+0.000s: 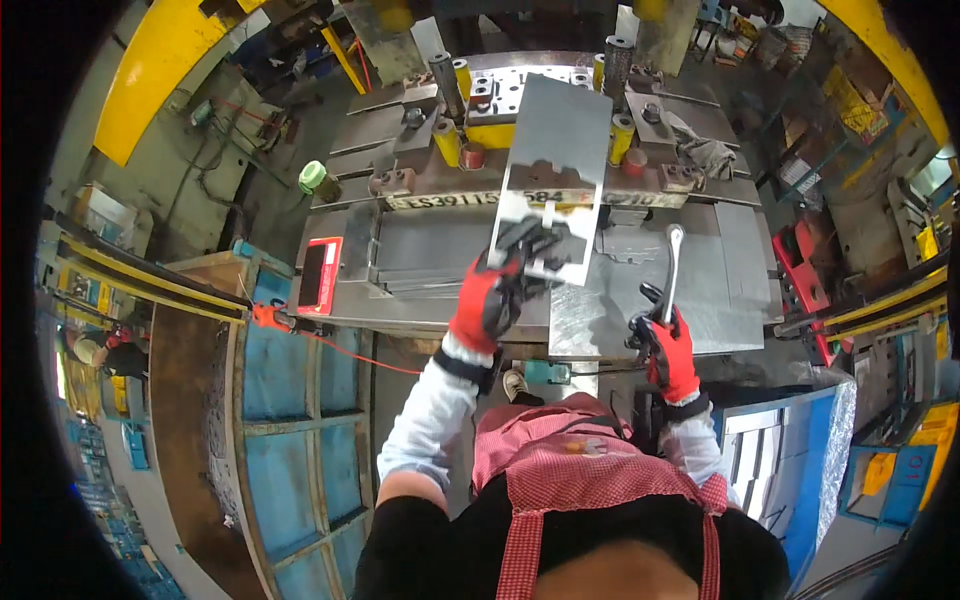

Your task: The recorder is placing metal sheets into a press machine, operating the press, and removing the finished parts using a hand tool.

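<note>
Reference all positions to the metal plate (560, 115). Nearest to you, on the near side of the plate, is your red checked apron (560, 460).

Your right hand (665, 350), gloved in red and black, is to the right of the plate's near end and apart from it. Its grip is closed around a silver tool (674, 262), whose rounded end points up and away from you; the exact kind of tool cannot be told.

Your left hand (505, 285), in a matching glove, is at the plate's near end, on its left edge. Its grip is narrow, with the plate held in it. Note the governing relation: the plate extends forward from the left grip, long axis running away from you, far end leaning slightly right. The left hand is the nearer one; the right hand does not touch the plate.

Below the plate is the table (425, 312). Grey sheets (430, 245) lie left of the plate; a bright sheet (665, 325) lies to its right. A red-bordered panel (318, 275) lies farther left.

Beyond the plate's near end is the perforated die block (497, 92), partly hidden behind the plate. Whether the two touch cannot be told. A grey rag (705, 152) lies to the plate's right; a green-capped bottle (315, 178) stands well to its left.
</note>
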A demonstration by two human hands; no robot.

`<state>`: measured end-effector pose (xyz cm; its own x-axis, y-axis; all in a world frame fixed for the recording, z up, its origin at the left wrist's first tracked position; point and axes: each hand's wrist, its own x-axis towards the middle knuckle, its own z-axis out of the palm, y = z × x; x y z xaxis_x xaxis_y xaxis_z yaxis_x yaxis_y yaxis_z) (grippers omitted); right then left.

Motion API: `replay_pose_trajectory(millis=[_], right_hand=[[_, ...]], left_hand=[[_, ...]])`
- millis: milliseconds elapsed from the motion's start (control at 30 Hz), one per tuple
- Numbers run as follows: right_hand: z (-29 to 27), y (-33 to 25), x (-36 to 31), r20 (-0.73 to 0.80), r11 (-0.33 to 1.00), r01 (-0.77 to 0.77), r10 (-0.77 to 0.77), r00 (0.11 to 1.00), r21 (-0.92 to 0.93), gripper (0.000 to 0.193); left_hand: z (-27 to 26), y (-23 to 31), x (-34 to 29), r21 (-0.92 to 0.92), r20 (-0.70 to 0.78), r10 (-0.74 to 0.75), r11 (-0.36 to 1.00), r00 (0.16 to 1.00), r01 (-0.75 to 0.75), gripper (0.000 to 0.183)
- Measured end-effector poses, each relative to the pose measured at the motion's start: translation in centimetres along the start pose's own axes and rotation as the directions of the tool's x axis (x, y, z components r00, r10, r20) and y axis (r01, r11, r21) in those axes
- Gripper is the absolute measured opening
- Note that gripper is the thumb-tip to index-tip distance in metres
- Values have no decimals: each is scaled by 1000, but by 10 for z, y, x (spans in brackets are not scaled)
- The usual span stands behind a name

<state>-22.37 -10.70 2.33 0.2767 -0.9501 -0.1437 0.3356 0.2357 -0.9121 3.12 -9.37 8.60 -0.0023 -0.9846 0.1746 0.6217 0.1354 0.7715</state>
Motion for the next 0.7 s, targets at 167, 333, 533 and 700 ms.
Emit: replay_pose_trajectory(millis=[167, 333, 533, 700], right_hand=[[5, 3, -8, -57, 997, 33, -37, 998, -62, 43], [22, 5, -11, -75, 1000, -15, 13, 997, -24, 44], [42, 12, -7, 20, 999, -9, 9, 1000, -40, 35], [43, 24, -12, -52, 997, -60, 62, 997, 46, 36]], left_hand=[[-69, -35, 84, 305, -33, 126, 946, 991, -110, 24], [-77, -68, 128, -316, -160, 80, 940, 984, -128, 29], [-62, -63, 141, -504, -243, -44, 859, 969, -87, 31], [-73, -72, 137, -432, -221, 52, 890, 974, -146, 32]])
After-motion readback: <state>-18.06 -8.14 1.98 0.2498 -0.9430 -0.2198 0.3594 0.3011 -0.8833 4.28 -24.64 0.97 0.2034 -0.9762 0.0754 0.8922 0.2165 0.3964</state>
